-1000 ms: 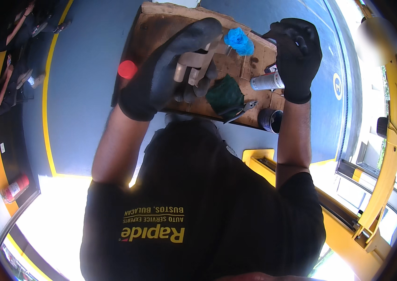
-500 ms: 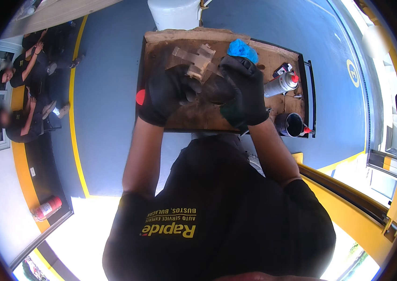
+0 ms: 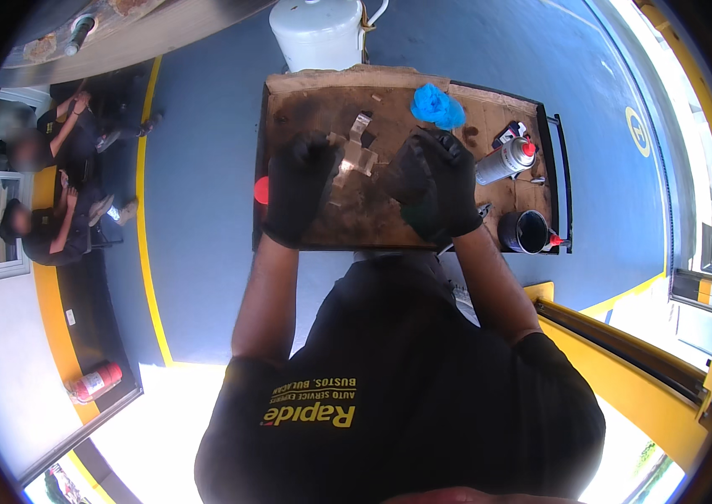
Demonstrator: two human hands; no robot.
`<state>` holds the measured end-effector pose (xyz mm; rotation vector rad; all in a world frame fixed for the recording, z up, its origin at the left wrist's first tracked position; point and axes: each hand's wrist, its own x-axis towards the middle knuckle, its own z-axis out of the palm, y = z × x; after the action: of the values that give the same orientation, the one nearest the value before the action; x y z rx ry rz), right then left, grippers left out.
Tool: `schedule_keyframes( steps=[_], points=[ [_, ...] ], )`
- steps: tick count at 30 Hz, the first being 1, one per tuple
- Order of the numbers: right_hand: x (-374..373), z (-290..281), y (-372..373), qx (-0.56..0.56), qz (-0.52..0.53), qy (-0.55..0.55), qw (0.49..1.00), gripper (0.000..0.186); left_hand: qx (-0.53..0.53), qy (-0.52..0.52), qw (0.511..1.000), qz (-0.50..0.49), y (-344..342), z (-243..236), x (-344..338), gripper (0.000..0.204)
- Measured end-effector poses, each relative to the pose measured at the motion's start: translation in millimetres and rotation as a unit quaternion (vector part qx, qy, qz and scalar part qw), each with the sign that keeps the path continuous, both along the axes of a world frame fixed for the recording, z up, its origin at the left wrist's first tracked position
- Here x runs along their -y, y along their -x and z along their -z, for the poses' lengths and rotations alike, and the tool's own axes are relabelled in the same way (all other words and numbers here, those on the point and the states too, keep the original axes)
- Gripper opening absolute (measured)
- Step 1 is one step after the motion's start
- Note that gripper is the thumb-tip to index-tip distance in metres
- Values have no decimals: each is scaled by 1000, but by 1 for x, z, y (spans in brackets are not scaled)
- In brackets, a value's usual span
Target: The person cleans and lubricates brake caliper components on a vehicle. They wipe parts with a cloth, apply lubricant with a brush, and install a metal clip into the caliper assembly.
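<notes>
Both of my hands wear black gloves above a cardboard-lined table (image 3: pixel 305 105). My left hand (image 3: pixel 299 189) is closed on the near-left end of a flat, tan, cross-shaped piece (image 3: pixel 357 160) with a shiny tab sticking up. My right hand (image 3: pixel 440 185) is closed in a fist to the right of that piece, apart from it. A dark, blurred patch shows at the fist's left side; what it holds, if anything, I cannot make out. Just beyond the right hand lies a crumpled blue cloth or glove (image 3: pixel 437 107).
Right of my hands lies a spray can (image 3: pixel 503 162) with a red top. A dark, open cup (image 3: pixel 526 231) is at the near right corner. A red round thing (image 3: pixel 262 191) shows by the left edge. Beyond stands a white tank (image 3: pixel 318 38). Two people (image 3: pixel 49 206) sit far left.
My hands have moved slightly apart, the left one with the tan piece. That piece has turned, its tab now pointing more away from me. The whole view has shifted slightly.
</notes>
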<state>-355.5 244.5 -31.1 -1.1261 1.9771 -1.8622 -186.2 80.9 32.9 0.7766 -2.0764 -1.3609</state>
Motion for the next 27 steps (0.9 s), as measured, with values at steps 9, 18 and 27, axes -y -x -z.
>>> schedule_keyframes(
  steps=[9, 18, 27],
  points=[
    [14, -31, 0, 70, -119, -27, 990, 32, -2, -36, 995, 94, 5, -32, -11, 20],
    [9, -35, -26, 18, -221, 2, 975, 35, -260, 103, 959, 53, 14, -16, -36, 20],
    [-20, -57, 1, 24, -146, -2, 989, 27, -298, 25, 937, 183, 5, -36, -18, 18]
  ],
)
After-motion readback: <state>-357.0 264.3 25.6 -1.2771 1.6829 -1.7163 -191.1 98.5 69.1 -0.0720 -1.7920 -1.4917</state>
